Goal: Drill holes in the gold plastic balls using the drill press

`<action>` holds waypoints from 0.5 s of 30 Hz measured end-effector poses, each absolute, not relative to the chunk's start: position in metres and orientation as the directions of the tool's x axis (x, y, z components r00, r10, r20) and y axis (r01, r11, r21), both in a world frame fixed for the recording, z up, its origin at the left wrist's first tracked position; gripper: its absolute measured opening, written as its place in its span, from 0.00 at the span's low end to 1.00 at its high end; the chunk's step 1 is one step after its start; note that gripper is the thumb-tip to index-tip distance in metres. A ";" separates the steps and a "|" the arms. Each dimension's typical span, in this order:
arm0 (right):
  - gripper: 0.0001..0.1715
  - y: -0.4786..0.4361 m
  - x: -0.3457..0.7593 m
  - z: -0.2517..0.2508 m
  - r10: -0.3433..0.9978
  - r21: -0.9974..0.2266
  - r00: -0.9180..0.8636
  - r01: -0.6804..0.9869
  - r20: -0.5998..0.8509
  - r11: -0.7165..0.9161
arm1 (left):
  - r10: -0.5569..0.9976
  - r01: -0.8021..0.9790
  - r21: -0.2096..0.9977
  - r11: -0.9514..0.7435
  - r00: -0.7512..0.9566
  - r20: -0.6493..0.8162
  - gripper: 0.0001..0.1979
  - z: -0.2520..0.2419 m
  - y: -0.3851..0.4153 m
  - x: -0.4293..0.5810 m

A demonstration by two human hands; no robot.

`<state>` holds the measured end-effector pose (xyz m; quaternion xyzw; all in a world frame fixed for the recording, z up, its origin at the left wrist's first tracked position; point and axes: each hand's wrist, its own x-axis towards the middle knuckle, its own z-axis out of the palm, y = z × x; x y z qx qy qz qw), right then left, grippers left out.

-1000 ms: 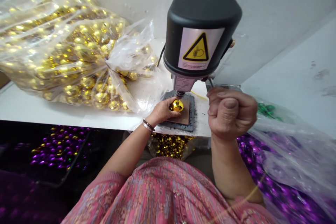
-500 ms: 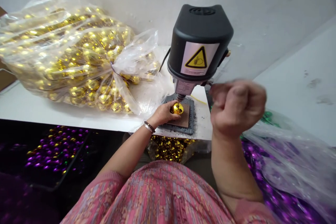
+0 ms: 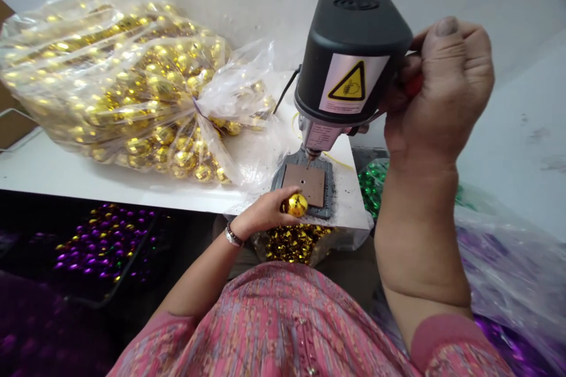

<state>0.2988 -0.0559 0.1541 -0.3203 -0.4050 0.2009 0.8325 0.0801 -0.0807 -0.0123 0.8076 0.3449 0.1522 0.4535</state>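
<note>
As seen in the head view, a gold ball (image 3: 297, 205) is pinched between the thumb and fingers of the left hand (image 3: 265, 211), near the front edge of a brown board (image 3: 308, 191). Whether the ball is touching the board or is held just above it cannot be told. A lever with a red tip (image 3: 414, 86) is gripped in the curled right hand (image 3: 446, 82), up beside the motor housing of a drill press (image 3: 358, 47); the tip is partly hidden by the fingers. The drill bit (image 3: 309, 163) is left well apart from the ball, above the board, in which a small hole can be seen.

For this handling to be done well, the lever is best kept firmly held up whenever the ball is shifted, so that the bit is kept clear of the fingers. The ball, being round and shiny, is likely to roll or slip, so it should be cupped from the side, with fingertips kept low. The hole can be used as a centring mark beneath the bit. Dark specks are scattered over the grey base plate (image 3: 329, 200); a level seat would be helped by brushing these aside.
</note>
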 end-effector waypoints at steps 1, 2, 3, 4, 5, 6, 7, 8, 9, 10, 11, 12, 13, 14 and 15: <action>0.11 -0.058 0.298 0.154 0.600 -0.694 0.585 -0.087 0.545 0.715 | 0.652 0.412 0.834 -0.367 0.754 -0.086 0.37 -0.010 -0.084 0.075; 0.11 -0.060 0.298 0.154 0.608 -0.694 0.576 -0.094 0.546 0.714 | 0.614 0.410 0.828 -0.382 0.782 -0.104 0.38 -0.008 -0.085 0.071; 0.10 -0.062 0.297 0.155 0.621 -0.702 0.564 -0.098 0.545 0.706 | 0.595 0.419 0.818 -0.395 0.795 -0.119 0.38 -0.006 -0.084 0.067; 0.10 -0.064 0.296 0.155 0.629 -0.710 0.556 -0.095 0.544 0.698 | 0.603 0.440 0.802 -0.403 0.787 -0.129 0.37 -0.004 -0.080 0.063; 0.10 -0.066 0.295 0.155 0.634 -0.717 0.550 -0.089 0.543 0.691 | 0.640 0.474 0.781 -0.407 0.758 -0.127 0.34 -0.002 -0.072 0.059; 0.10 -0.068 0.294 0.155 0.632 -0.718 0.551 -0.083 0.544 0.691 | 0.697 0.518 0.754 -0.405 0.708 -0.112 0.30 0.000 -0.060 0.055; 0.11 -0.069 0.293 0.155 0.625 -0.714 0.556 -0.079 0.547 0.696 | 0.763 0.567 0.724 -0.393 0.640 -0.087 0.26 0.002 -0.044 0.051; 0.11 -0.071 0.292 0.154 0.619 -0.709 0.562 -0.079 0.549 0.701 | 0.828 0.616 0.692 -0.376 0.558 -0.047 0.21 0.003 -0.025 0.048; 0.10 -0.072 0.292 0.154 0.613 -0.703 0.566 -0.081 0.551 0.707 | 0.885 0.670 0.652 -0.355 0.465 0.005 0.18 0.004 -0.003 0.044; 0.10 -0.073 0.291 0.154 0.606 -0.695 0.568 -0.081 0.557 0.714 | 0.929 0.721 0.614 -0.322 0.366 0.057 0.16 0.005 0.020 0.041; 0.10 -0.074 0.290 0.153 0.599 -0.689 0.571 -0.076 0.562 0.720 | 0.958 0.757 0.595 -0.270 0.271 0.090 0.13 0.005 0.043 0.038; 0.10 -0.074 0.290 0.152 0.587 -0.684 0.574 -0.063 0.571 0.727 | 0.968 0.770 0.590 -0.243 0.228 0.101 0.12 0.004 0.065 0.035; 0.09 -0.075 0.290 0.152 0.573 -0.677 0.574 -0.044 0.584 0.734 | 0.972 0.773 0.591 -0.232 0.209 0.108 0.11 0.003 0.085 0.034; 0.09 -0.075 0.290 0.151 0.560 -0.673 0.575 -0.022 0.596 0.739 | 0.974 0.772 0.595 -0.226 0.193 0.120 0.11 0.001 0.103 0.033; 0.09 -0.075 0.290 0.150 0.549 -0.671 0.576 -0.001 0.605 0.741 | 0.972 0.761 0.604 -0.236 0.193 0.136 0.12 -0.001 0.117 0.033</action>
